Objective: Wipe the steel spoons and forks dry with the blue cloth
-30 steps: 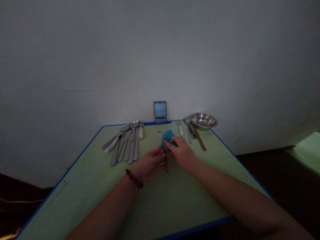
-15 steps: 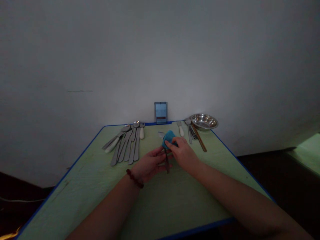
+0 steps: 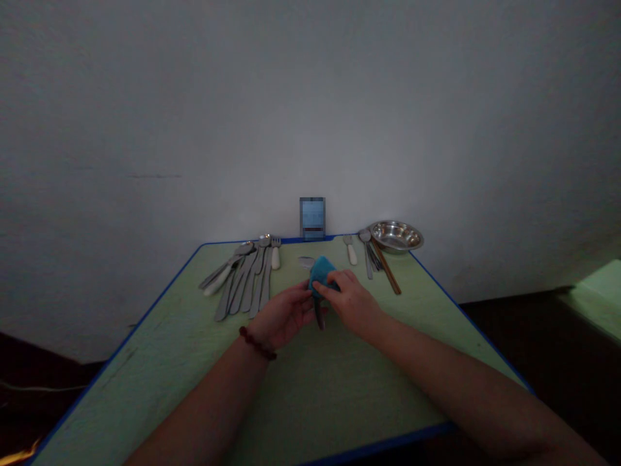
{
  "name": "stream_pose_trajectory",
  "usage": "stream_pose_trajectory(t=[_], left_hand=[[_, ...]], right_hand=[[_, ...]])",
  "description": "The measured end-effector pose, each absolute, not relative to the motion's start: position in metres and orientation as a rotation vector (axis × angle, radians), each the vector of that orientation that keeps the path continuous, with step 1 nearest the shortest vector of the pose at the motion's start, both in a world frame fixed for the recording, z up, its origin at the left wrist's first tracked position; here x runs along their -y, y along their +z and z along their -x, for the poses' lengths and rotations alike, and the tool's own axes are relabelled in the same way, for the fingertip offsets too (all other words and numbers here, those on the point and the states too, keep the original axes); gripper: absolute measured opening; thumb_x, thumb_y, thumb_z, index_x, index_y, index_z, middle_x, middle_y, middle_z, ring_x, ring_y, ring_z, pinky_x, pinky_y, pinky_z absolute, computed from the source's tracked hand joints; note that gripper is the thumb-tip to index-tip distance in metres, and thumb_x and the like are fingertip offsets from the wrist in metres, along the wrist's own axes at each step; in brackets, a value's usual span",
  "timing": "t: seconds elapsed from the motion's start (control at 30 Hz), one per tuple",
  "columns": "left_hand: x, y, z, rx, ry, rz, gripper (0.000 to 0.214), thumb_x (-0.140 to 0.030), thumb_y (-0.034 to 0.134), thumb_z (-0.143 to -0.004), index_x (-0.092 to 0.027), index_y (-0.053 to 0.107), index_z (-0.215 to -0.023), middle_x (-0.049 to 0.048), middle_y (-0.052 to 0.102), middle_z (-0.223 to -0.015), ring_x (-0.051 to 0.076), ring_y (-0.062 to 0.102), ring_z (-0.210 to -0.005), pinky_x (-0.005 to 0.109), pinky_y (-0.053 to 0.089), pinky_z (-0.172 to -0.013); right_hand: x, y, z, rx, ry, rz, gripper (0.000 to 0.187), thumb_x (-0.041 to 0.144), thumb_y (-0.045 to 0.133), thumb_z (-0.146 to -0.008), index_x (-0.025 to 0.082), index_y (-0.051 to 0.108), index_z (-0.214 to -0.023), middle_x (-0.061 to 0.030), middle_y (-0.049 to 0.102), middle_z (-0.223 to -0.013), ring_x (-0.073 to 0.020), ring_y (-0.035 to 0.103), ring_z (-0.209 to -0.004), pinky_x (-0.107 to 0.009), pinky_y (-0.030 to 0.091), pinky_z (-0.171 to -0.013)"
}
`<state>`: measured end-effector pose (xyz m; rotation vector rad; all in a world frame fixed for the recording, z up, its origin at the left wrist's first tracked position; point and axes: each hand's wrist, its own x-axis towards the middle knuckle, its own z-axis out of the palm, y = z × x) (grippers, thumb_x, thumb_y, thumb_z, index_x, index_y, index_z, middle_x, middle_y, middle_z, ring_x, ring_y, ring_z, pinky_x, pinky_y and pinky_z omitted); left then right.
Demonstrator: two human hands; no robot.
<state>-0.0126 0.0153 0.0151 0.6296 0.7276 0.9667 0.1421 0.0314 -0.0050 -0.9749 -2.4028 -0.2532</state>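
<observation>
My right hand [image 3: 352, 301] presses its fingers on a teal cloth [image 3: 321, 275], which is bunched around the middle of a metal spoon [image 3: 306, 262]. The spoon's bowl sticks out to the far left of the cloth, and its dark lower handle [image 3: 319, 316] hangs toward me. My left hand [image 3: 284, 317] holds the cloth and spoon from the near left, its fingertips against the cloth. A beaded bracelet [image 3: 257, 343] circles my left wrist. Part of the spoon is hidden by the cloth and fingers.
A green table [image 3: 339, 388] with a blue edge meets the wall. Several knives [image 3: 247, 285], forks and spoons lie in a row at the far left. A steel bowl [image 3: 395, 236], several utensils and wooden chopsticks [image 3: 385, 268] lie at the far right.
The teal cloth has shifted slightly left along the spoon. My hands have come closer together, and less of the spoon's handle shows.
</observation>
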Motion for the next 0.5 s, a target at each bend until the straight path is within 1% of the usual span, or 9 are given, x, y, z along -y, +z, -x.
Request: stream_pose_trajectory(t=[0.2,0.5], left_hand=[[-0.0192,0.0137,0.0140,-0.770,1.041,-0.582,0.019,-0.008,0.042,-0.077,-0.012,0.058,-0.087,0.0059,0.065,-0.079,0.010,0.060,-0.063,0.021,0.048,-0.058],[-0.0210,0.0148,0.0155,-0.823,1.129,-0.605,0.019,-0.010,0.042,-0.078,-0.012,0.059,-0.086,0.0049,0.065,-0.077,0.011,0.060,-0.064,0.020,0.048,-0.055]], right_hand=[[-0.0276,-0.0038,-0.1396,2.431,-0.237,0.943,0.031,0.017,0.041,-0.081,0.019,0.051,-0.110,-0.0072,0.048,-0.093,-0.0176,0.038,-0.081,-0.031,0.037,-0.073],[-0.0252,-0.0048,-0.1375,2.455,-0.260,0.885,0.030,0.018,0.037,-0.082,0.018,0.053,-0.108,-0.0079,0.047,-0.093,-0.0181,0.037,-0.082,-0.030,0.038,-0.073]])
